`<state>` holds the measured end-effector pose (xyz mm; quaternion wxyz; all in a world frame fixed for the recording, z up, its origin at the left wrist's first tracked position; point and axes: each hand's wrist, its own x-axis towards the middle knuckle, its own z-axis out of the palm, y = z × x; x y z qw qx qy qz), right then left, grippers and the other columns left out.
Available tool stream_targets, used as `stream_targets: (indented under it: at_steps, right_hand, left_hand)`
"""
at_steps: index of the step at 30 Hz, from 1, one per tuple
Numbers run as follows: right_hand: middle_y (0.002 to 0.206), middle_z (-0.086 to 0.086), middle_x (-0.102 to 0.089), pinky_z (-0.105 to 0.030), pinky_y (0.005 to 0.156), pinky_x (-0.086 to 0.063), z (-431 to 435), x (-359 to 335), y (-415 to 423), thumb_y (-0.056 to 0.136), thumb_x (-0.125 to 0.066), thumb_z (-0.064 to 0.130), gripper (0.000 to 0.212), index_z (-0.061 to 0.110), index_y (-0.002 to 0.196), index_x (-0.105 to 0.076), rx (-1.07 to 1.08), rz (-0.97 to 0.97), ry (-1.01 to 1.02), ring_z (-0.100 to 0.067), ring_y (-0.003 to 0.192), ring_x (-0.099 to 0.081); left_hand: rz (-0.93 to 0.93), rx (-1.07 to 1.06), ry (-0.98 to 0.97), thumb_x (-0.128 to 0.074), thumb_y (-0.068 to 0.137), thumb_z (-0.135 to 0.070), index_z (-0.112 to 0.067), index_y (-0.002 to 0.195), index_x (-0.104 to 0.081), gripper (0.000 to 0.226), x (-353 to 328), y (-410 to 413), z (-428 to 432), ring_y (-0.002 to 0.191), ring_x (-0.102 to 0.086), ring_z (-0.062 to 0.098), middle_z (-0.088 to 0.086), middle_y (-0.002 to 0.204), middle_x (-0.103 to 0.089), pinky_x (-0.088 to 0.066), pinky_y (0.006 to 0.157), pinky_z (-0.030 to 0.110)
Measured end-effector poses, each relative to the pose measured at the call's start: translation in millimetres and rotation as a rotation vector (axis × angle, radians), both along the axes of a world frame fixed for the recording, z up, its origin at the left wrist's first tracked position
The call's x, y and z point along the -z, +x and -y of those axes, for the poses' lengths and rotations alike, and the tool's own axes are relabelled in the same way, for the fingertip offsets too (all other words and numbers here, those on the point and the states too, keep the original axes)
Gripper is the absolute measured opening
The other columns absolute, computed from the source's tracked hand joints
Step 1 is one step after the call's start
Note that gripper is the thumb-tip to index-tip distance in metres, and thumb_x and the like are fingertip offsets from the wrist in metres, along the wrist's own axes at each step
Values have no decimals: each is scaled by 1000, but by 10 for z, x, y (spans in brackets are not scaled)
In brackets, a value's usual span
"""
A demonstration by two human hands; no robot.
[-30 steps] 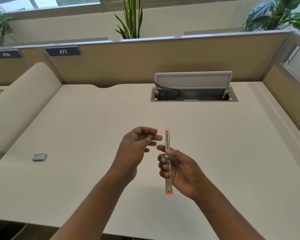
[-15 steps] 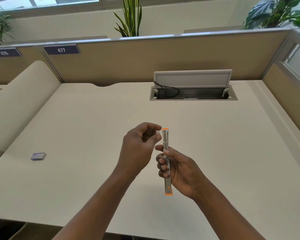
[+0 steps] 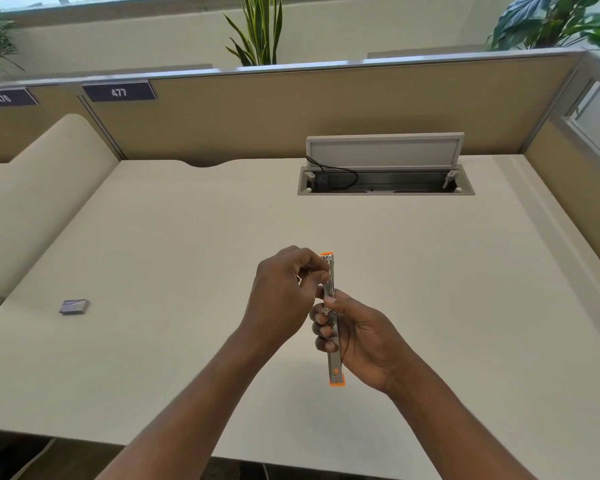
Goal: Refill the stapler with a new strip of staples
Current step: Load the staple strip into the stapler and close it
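Holding the stapler point(image 3: 332, 327) upright, the right hand point(image 3: 364, 341) steadied it so the left hand point(image 3: 284, 296) fingers point(image 3: 314, 271), pinching staples, could load.

Stapler point(image 3: 332, 317) held above desk point(image 3: 174, 237), near its front-centre, long axis running front to back. Right hand point(image 3: 357, 336) wraps it from the right at mid-length; left hand point(image 3: 284, 292) touches its far half from the left. Small box point(image 3: 74, 306) lies on desk well left of hands. Cable hatch point(image 3: 385, 180) set in desk behind hands, right of centre, lid up. Partition point(image 3: 291, 109) behind desk; plants point(image 3: 260, 29) behind partition.
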<state>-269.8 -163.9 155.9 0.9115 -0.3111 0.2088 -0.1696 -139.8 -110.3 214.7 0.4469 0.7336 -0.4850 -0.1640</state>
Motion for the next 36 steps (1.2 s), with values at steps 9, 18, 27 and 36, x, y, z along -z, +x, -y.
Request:
stream_targets:
  at_steps: [9,18,27,36]
  right_hand:
    - [76,-5,-51,-25,53,-35,-4,-5,8,94,-53,16,24,10,117,-59,-2,-14,-1,-14,62,-45]
    - [73,-6,-50,-26,53,-35,-25,-19,6,93,-55,18,13,11,103,-60,-6,-26,18,-15,61,-45]
    - [72,-7,-50,-27,53,-34,-18,-19,-3,91,-57,17,11,12,96,-66,-2,2,78,-15,59,-45]
    - [70,-6,-49,-28,52,-28,-30,28,-22,91,-55,19,11,13,90,-65,-42,-1,95,-14,57,-42]
  left_hand:
    - [-18,-23,13,-72,82,2,-13,79,-77,16,86,6,12,72,-64,11,-6,83,-68,-57,68,31]
    - [163,8,-2,-75,85,-5,-17,81,-79,13,172,-2,-17,77,-60,7,-8,84,-65,-45,66,19]
    - [352,59,-59,-69,89,-6,-19,99,-69,17,232,22,-79,78,-50,2,-10,93,-60,-35,72,10]
    - [748,328,-61,-53,78,-9,-20,90,-73,26,311,243,-231,85,-59,25,5,112,-65,-45,76,41]
